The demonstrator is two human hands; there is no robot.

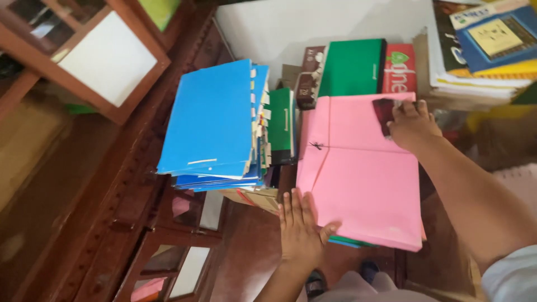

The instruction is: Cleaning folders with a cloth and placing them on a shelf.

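Your left hand (300,226) lies flat, fingers spread, on the near edge of the pink folder (361,179); your right hand (413,124) presses a dark cloth (384,113) onto its far corner, beside the blue folder stack (215,126).

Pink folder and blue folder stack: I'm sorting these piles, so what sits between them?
In the head view, a green folder stands on edge between the blue folder stack and the pink folder, beside the stack's paper tabs.

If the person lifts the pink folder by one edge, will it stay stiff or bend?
The pink folder is probably thin card, tied with string, so it may sag. It looks light. The left hand steadies its lower edge, where it overhangs the pile and might slide.
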